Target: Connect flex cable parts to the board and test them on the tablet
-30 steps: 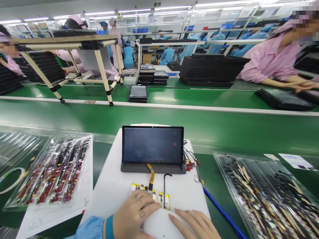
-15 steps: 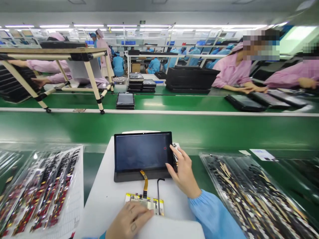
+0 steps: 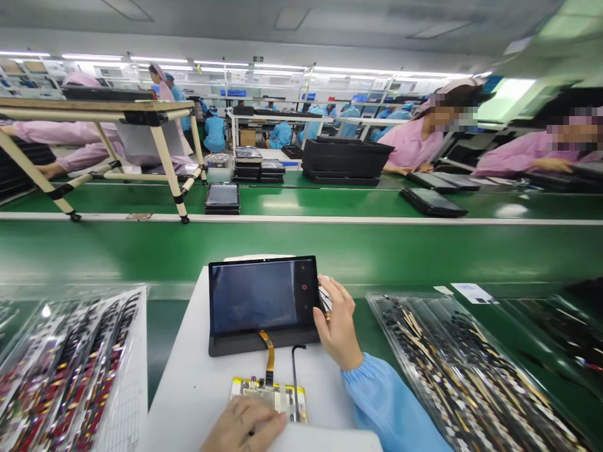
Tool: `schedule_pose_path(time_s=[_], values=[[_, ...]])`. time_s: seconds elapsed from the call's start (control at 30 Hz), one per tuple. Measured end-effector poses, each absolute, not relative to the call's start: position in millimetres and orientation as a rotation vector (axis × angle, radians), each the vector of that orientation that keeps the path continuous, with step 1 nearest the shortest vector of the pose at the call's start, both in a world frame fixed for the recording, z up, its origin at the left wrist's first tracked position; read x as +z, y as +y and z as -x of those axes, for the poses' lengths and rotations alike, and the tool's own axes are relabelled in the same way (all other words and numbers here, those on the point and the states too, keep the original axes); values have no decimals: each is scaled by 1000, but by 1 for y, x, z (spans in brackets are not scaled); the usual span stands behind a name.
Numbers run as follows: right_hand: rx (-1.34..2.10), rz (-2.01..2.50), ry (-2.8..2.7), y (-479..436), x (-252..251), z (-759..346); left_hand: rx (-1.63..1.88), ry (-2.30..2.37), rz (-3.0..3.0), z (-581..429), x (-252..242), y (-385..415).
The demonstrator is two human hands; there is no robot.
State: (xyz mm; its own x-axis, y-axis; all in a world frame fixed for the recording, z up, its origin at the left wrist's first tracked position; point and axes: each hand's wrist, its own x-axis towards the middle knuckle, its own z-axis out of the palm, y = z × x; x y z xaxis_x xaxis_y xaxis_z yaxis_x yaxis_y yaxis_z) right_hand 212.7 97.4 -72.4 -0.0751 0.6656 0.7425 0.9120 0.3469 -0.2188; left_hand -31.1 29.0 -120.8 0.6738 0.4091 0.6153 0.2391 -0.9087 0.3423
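Observation:
A dark-screened tablet with a small red dot stands in a black folio stand on a white work pad. My right hand grips the tablet's right edge, thumb on the front, beside thin wires. An amber flex cable links the tablet to a yellow-edged circuit board. My left hand rests on the board's lower edge. A thin black cable lies beside the board.
Clear plastic trays of flex parts lie left and right of the pad. Behind it runs a green conveyor belt. Co-workers in pink and blue sit beyond, among tablets and black stacks.
Over the last second, my right hand moved from the white pad to the tablet's right edge. My left hand stays at the board. The whole scene has shifted left in view.

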Motion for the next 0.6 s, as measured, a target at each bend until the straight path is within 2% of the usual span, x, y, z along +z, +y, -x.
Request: schedule_pose_path(time_s=[0.23, 0.4, 0.6], values=[[-370, 1365, -1895, 46, -92, -215, 1113, 490, -2647, 26, -96, 29], [-390, 1399, -1894, 42, -105, -210, 1143, 527, -2654, 23, -91, 28], [-458, 1400, -1905, 42, -92, -204, 1150, 543, -2655, 25, -89, 29]])
